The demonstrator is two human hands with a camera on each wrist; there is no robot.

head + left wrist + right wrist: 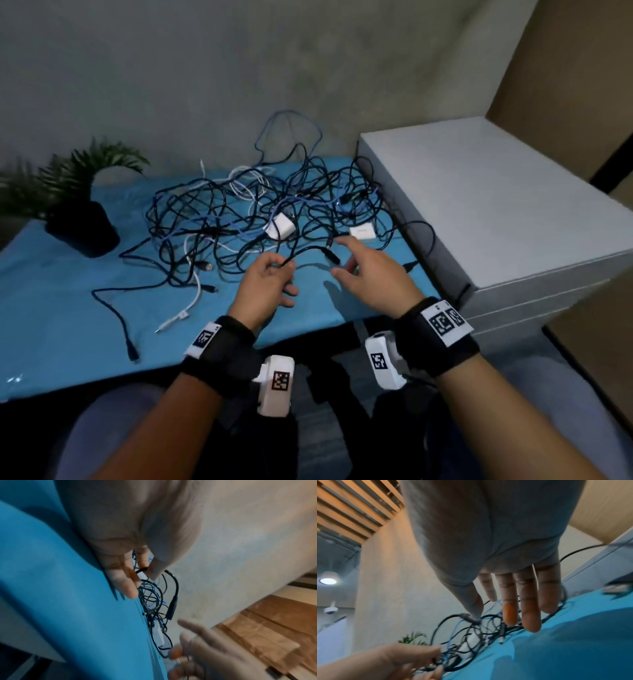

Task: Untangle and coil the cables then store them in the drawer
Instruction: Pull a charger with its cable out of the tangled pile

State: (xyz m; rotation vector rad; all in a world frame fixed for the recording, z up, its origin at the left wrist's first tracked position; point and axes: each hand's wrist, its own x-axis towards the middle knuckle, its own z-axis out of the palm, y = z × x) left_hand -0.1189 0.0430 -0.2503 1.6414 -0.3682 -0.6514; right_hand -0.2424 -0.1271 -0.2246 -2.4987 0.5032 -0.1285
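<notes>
A tangle of black, blue and white cables (260, 212) lies on the blue table (51, 301), with two white adapters (281, 226) in it. My left hand (270, 277) pinches a black cable (305, 251) between thumb and forefinger, lifting it in an arc; its barrel plug (171, 609) hangs free. My right hand (363, 263) hovers just right of that plug with fingers straight and spread, holding nothing. In the right wrist view the right fingers (518, 601) point down at the cable pile (471, 635). The white drawer unit (496, 212) stands to the right, its drawers closed.
A potted plant (82, 205) in a black pot stands at the table's left rear. Loose cable ends (171, 320) trail toward the front edge. A grey wall backs the table. The drawer unit's side borders the pile on the right.
</notes>
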